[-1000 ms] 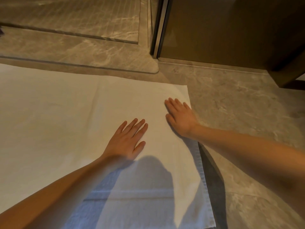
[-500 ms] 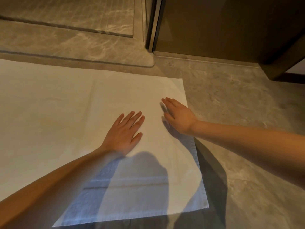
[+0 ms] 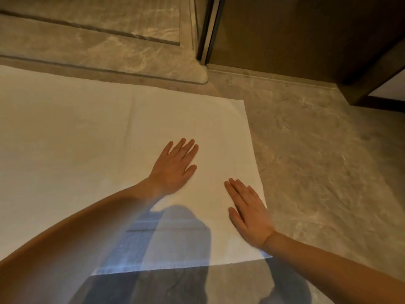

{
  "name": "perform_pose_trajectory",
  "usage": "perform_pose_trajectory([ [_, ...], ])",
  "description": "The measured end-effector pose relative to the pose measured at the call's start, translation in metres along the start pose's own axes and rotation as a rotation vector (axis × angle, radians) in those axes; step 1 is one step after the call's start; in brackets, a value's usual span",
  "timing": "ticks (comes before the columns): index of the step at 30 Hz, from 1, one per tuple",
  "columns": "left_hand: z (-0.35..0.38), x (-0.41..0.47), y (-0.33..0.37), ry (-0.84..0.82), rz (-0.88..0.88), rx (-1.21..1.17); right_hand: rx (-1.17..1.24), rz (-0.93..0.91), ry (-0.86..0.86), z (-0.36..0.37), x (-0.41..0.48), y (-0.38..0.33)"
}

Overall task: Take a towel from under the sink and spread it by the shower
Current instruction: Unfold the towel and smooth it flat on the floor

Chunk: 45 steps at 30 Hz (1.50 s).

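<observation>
White towel (image 3: pixel 87 139) on marble floor (image 3: pixel 317 161)

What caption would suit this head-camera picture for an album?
Both palms, left hand and right hand, lie flat on a white towel spread over the marble floor beside the shower threshold.

White towel (image 3: pixel 87 137) lies spread flat on the floor (image 3: pixel 317 172).

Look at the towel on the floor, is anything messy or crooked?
Nothing stands out. The white towel lies flat beside the shower step, with only a faint fold crease. Both the left hand and right hand rest flat on it.
</observation>
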<state>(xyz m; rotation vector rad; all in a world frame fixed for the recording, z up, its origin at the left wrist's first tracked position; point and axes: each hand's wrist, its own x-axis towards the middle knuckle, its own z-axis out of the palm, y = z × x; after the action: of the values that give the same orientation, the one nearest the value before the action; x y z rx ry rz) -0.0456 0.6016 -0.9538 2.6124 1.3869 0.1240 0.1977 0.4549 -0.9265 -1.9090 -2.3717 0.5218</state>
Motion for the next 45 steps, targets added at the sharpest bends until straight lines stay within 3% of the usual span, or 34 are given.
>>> perform_pose_trajectory([
  [5, -0.016, -0.022, -0.021, 0.078, -0.021, -0.072, 0.106, -0.018, 0.114, -0.011, 0.036, -0.03],
  [10, -0.034, -0.055, -0.096, 0.14, -0.234, -0.045, 0.19, -0.075, 0.292, -0.015, 0.141, -0.122],
  [16, -0.059, -0.099, -0.214, 0.141, -0.556, -0.004, 0.235, -0.141, 0.216, 0.01, 0.261, -0.256],
  [21, -0.07, -0.122, -0.289, 0.099, -0.638, 0.056, 0.083, -0.202, 0.169, 0.026, 0.328, -0.318],
  [27, -0.048, -0.147, -0.321, 0.133, -0.691, 0.014, -0.075, -0.178, 0.055, 0.055, 0.361, -0.33],
  [33, -0.057, -0.121, -0.331, 0.191, -0.627, -0.017, -0.106, -0.181, 0.093, 0.064, 0.364, -0.323],
  [36, -0.063, -0.091, -0.347, 0.133, -0.565, 0.005, -0.139, -0.167, 0.073, 0.064, 0.37, -0.327],
  [45, -0.065, -0.079, -0.383, 0.136, -0.601, 0.03, -0.168, -0.208, 0.068, 0.067, 0.403, -0.333],
])
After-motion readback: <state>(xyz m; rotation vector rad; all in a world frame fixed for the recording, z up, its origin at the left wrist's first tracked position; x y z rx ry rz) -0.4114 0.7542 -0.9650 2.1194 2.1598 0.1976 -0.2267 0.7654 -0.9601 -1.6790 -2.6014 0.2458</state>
